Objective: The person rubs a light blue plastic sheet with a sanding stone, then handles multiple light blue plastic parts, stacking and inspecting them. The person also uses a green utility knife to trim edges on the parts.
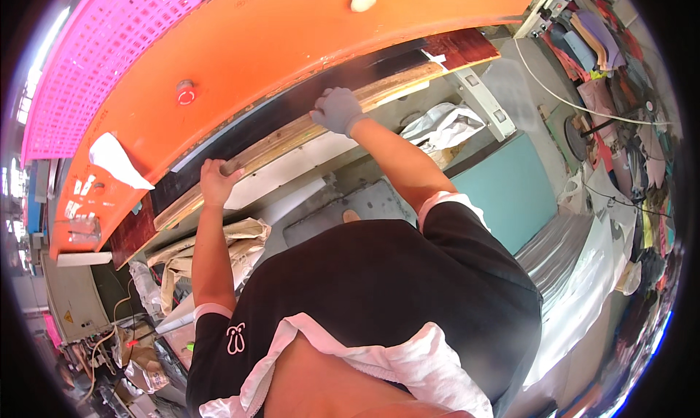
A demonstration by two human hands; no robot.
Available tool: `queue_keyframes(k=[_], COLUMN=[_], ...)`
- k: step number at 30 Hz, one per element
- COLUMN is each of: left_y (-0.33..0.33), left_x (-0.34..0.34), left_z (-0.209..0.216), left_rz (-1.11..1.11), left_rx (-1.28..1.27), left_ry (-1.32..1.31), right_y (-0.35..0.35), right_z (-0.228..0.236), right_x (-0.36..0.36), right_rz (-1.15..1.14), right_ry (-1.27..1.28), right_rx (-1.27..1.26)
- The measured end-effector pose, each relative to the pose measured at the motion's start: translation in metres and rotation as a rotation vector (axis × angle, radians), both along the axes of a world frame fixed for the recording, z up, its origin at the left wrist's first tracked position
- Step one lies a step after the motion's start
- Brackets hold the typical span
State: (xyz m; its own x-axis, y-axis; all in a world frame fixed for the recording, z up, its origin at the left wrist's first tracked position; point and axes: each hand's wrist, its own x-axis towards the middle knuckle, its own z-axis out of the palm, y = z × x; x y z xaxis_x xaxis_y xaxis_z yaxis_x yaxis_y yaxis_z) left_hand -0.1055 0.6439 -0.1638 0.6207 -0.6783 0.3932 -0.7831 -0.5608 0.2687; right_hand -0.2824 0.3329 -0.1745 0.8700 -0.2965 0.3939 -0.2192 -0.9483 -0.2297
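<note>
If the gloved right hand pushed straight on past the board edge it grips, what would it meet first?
Most likely the dark slot just beyond the wooden board, under the orange machine body. The right hand points up toward it; depth is unclear in this fisheye view.

A large orange machine (292, 46) dominates a cluttered workshop. A pink plastic crate (102, 53) sits at its left, fabric scraps (605, 61) pile to its right, paper sacks (211, 258) lie below.
</note>
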Motion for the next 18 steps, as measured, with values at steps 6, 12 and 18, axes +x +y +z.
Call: queue_keyframes(k=[6,12,18], left_y=[0.033,0.083,0.123], left_x=[-0.062,-0.141,-0.224], left_z=[0.000,0.006,-0.004], left_rz=[-0.068,-0.167,-0.260], left_rx=[0.092,0.213,0.263], left_ry=[0.022,0.151,0.188], right_y=[0.030,0.087,0.134], right_z=[-0.020,-0.018,-0.013], right_x=[-0.059,-0.140,-0.187], right_rz=[0.064,-0.016,-0.064], right_ry=[-0.215,-0.263,-0.348], right_rx=[0.060,0.057,0.144])
